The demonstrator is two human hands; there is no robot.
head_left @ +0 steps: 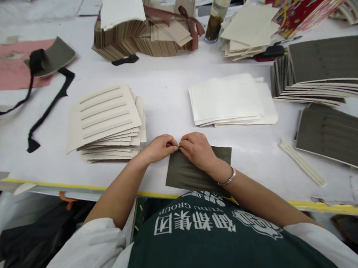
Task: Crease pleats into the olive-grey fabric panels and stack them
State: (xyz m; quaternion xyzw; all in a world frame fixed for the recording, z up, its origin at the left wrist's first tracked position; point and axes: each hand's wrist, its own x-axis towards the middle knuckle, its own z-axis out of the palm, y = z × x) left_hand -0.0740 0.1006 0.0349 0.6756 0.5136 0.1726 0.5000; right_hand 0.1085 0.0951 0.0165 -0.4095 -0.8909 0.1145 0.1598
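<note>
A dark olive-grey sheet (181, 172) lies flat at the table's front edge, right before my body. Along its far edge my left hand (163, 146) pinches the sheet near the far left corner, fingers closed. Close beside it, my right hand (198, 149) is closed at the same edge, its fingertips almost meeting the left ones and its palm over the sheet. Whatever small part lies between the fingertips is hidden. To the left stands a stack of cream cards (107, 114) with raised strips. Beyond my right hand is a pile of white sheets (228, 100).
Dark panels (335, 135) and a strip tool (303, 164) lie on the right. At the back stand bundled card stacks (120, 38), a glass bottle (219, 12) and cream cards (248, 27). A black strap (51, 104) trails at left. Yellow tape (87, 188) lines the front edge.
</note>
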